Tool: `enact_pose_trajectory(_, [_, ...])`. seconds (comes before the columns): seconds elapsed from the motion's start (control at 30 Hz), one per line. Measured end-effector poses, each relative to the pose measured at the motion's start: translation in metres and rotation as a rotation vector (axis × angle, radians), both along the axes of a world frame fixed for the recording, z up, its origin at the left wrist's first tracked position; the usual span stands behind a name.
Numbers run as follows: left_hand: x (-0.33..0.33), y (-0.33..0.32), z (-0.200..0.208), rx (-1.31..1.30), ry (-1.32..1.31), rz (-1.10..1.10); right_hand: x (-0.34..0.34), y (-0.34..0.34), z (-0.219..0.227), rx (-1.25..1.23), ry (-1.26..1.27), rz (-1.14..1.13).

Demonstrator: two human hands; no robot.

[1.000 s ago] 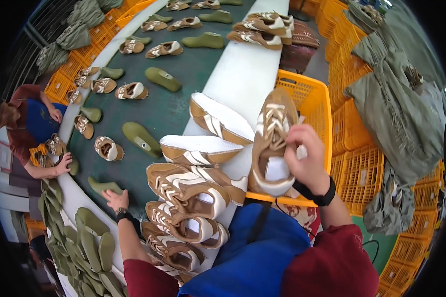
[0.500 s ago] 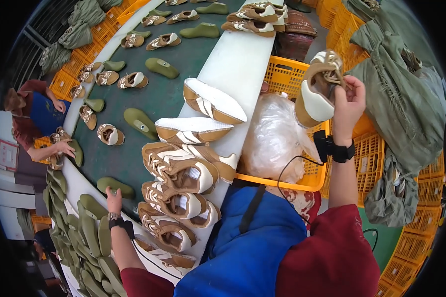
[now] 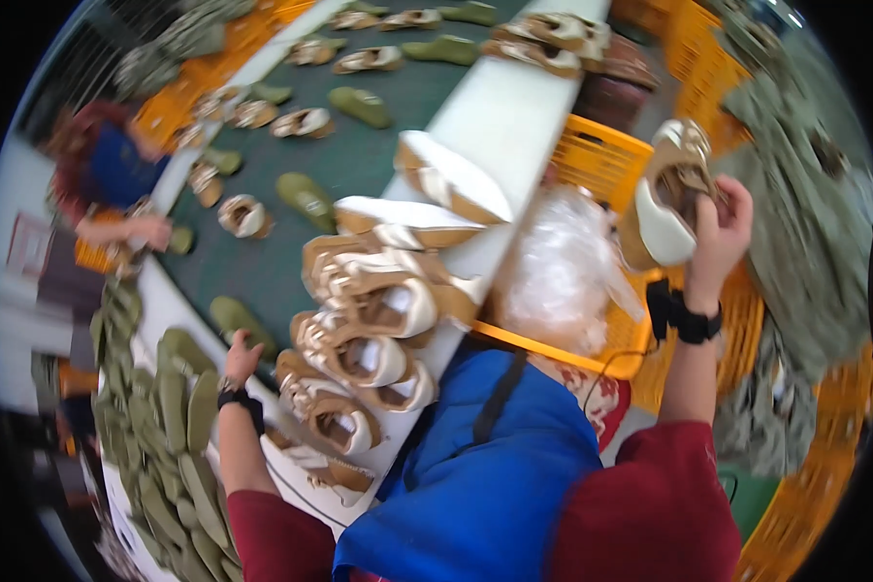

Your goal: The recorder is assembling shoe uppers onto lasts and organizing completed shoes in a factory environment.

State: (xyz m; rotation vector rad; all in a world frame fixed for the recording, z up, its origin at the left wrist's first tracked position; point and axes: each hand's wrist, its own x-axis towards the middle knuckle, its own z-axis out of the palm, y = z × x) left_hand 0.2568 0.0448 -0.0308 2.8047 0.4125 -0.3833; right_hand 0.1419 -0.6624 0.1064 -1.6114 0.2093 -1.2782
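In my right hand (image 3: 720, 233), a brown-and-cream lace-up shoe upper (image 3: 662, 215) is held up at the right, pinched at its opening, with its heel down. My left hand (image 3: 242, 361) reaches to the belt's near edge, its fingers and thumb on the near side of a green shoe last (image 3: 240, 322); the grip is partly blurred. Between my arms, several similar shoe uppers (image 3: 383, 308) stand in a stacked row on the white table edge (image 3: 500, 107). Beyond them lie two uppers with white undersides (image 3: 456, 179).
Green lasts (image 3: 170, 436) are heaped at the lower left. Uppers and lasts lie along the dark green belt (image 3: 291, 155). A yellow crate (image 3: 601, 145) holds a clear plastic bag (image 3: 558, 272). Grey-green cloths (image 3: 795, 223) cover crates at right. A co-worker (image 3: 121, 160) handles things at far left.
The view has shifted, moving the scene mostly up and right. The last at my left hand appears slightly turned. My right hand still holds the upper. The co-worker's hand has moved.
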Motion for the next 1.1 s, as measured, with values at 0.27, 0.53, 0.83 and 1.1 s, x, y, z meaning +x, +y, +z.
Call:
enact_pose_trajectory(0.27, [-0.071,-0.06,0.098,-0.213,-0.172,-0.102,0.021,0.082,-0.012,-0.077,0.026,0.441])
enact_pose_trajectory(0.53, [-0.232,-0.178,0.166,-0.513,-0.608,-0.512,0.001,0.284,0.023,-0.435,-0.023,1.02])
enact_pose_trajectory(0.83, [-0.278,-0.207,0.136,-0.537,-0.658,-0.147,-0.028,0.376,0.005,-0.52,0.024,1.361])
enact_pose_trajectory(1.1, [-0.288,-0.186,0.124,-0.533,-0.868,0.061,-0.039,0.374,-0.009,-0.513,0.284,1.611])
